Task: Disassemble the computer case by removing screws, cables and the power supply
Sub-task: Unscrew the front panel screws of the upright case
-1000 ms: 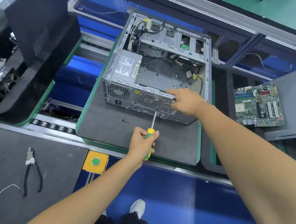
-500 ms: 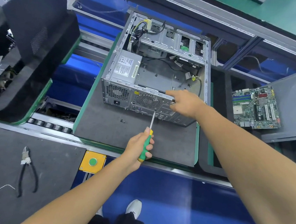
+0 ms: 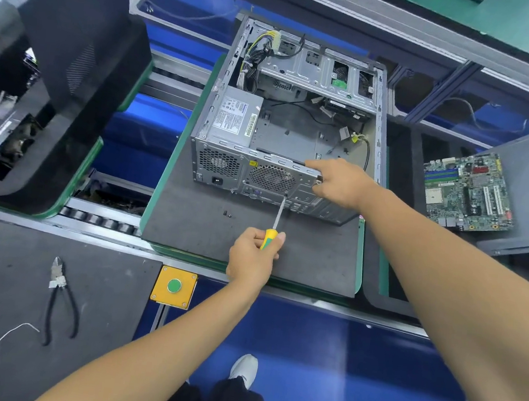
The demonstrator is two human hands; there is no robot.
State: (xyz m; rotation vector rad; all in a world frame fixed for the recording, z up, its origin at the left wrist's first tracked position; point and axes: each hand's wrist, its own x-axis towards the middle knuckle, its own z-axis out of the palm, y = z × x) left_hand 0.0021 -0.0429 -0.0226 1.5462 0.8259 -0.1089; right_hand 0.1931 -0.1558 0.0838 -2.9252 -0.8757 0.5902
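An open grey computer case (image 3: 296,132) lies on its side on a dark pallet mat (image 3: 188,225), rear panel facing me. The power supply (image 3: 236,115) sits in its left corner, with yellow and black cables (image 3: 259,52) behind it. My left hand (image 3: 252,254) grips a yellow-green screwdriver (image 3: 269,238), whose tip meets the rear panel just below the fan grille (image 3: 272,178). My right hand (image 3: 340,182) holds the rear panel's top edge, fingers curled over it. Two small loose screws (image 3: 227,213) lie on the mat in front of the case.
A bare motherboard (image 3: 468,190) lies on a grey surface at the right. Black cutters (image 3: 58,299) and a white wire scrap (image 3: 10,337) rest on the near-left mat. A yellow box with a green button (image 3: 174,286) sits at the conveyor edge. Black case panels (image 3: 58,64) stand at the left.
My left hand has slid slightly along the screwdriver handle while the tip stays at the rear panel. My right hand keeps its hold on the case edge.
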